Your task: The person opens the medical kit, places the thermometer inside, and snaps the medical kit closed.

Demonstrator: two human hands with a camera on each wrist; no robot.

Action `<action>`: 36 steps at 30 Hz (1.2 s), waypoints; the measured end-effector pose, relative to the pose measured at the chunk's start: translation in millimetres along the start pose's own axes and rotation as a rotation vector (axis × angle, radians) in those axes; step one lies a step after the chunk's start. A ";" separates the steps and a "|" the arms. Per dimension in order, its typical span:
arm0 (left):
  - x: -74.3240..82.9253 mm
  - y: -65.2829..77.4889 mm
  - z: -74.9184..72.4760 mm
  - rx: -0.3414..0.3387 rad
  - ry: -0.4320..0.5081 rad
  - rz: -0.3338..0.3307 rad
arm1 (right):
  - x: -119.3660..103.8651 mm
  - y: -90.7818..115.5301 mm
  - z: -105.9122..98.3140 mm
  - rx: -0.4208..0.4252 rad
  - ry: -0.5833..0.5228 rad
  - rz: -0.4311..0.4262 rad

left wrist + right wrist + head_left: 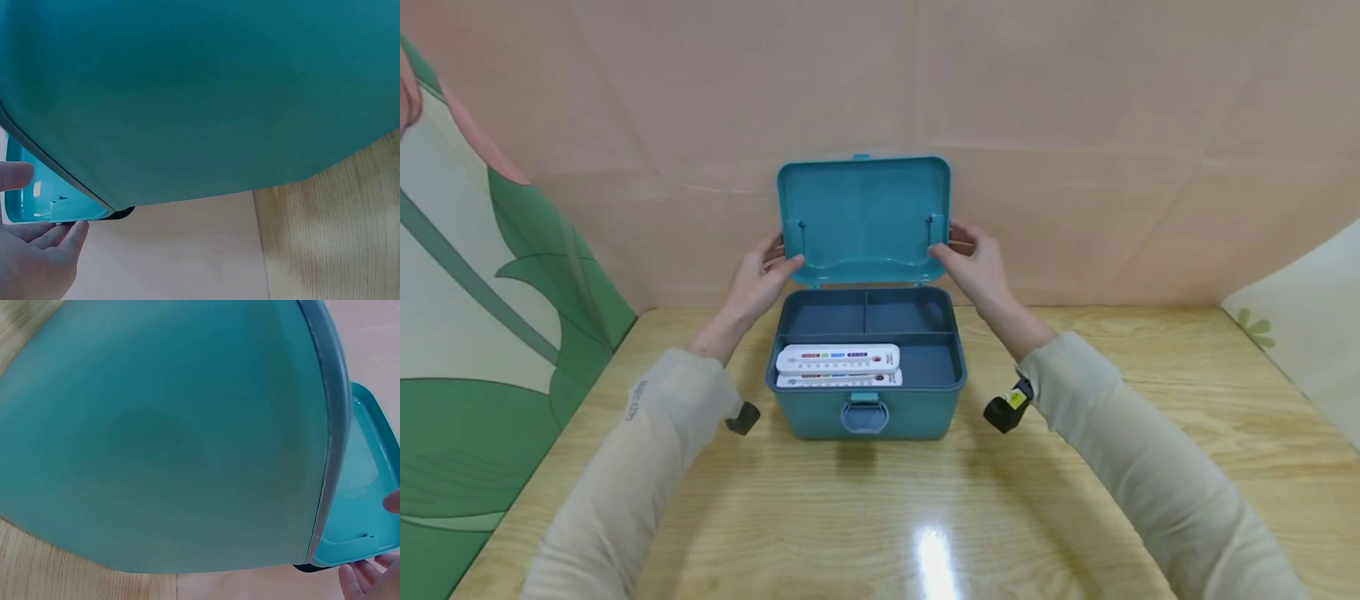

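Note:
A teal storage box (917,415) stands on the table with its lid (865,217) raised upright at the back. My left hand (760,279) grips the lid's left edge, thumb on the inner face and fingers behind. On the opposite edge my right hand (977,262) holds the lid the same way. Inside the box is a dark blue divided tray (932,362). Two white strip thermometers (838,358) lie overlapping in its front compartment. Both wrist views are mostly filled by the box's side walls, with the left hand (37,262) and right hand (372,578) at the lid's edges.
The box's front latch (865,415) hangs down. A wooden table (850,517) extends around the box, and a pinkish wall covering (1075,125) rises close behind the lid. Panels with leaf patterns (445,450) border the left and right sides.

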State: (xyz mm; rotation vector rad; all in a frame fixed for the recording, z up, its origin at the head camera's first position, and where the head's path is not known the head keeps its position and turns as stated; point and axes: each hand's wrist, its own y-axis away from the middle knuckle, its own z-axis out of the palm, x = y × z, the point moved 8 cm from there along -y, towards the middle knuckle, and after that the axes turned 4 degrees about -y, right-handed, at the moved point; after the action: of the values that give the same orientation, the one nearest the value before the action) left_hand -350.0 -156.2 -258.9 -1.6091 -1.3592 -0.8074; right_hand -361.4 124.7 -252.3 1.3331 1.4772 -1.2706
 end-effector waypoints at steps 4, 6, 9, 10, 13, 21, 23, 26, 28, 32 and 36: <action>0.5 2.0 -1.8 0.014 0.021 0.023 | -2.4 0.9 -0.3 0.001 -0.003 -0.009; 1.1 3.3 -2.8 0.027 0.027 0.036 | -2.9 1.4 -0.6 0.005 -0.008 -0.012; 1.6 4.8 -4.0 0.044 0.035 0.052 | -3.1 2.2 -1.2 0.012 -0.023 -0.006; 1.7 5.2 -4.3 0.049 0.034 0.056 | -3.2 2.5 -1.6 0.015 -0.030 -0.006; 1.8 6.1 -5.0 0.055 0.035 0.061 | -4.7 3.4 -3.0 0.026 -0.045 -0.012; 3.0 10.1 -6.7 0.049 0.012 0.087 | -7.8 6.2 -8.0 0.064 -0.041 -0.013; 3.1 12.0 -6.9 0.043 -0.001 0.090 | -7.9 7.2 -9.2 0.073 -0.066 -0.003; 3.6 14.9 -7.0 0.036 -0.013 0.098 | -6.9 8.9 -11.6 0.085 -0.131 0.016; 4.1 16.7 -7.2 0.032 -0.023 0.104 | -6.1 10.0 -12.9 0.088 -0.173 0.027; 4.3 19.3 -8.0 0.030 -0.025 0.116 | -7.2 12.1 -14.5 0.087 -0.217 0.030; 3.8 21.2 -9.5 0.038 -0.031 0.114 | -8.3 14.0 -16.0 0.088 -0.228 0.031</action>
State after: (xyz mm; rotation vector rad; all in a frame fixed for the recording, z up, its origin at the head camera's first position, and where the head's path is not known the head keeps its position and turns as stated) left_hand -328.1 -164.0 -255.7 -1.6591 -1.2848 -0.6875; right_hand -345.1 137.8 -243.5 1.2168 1.2516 -1.4304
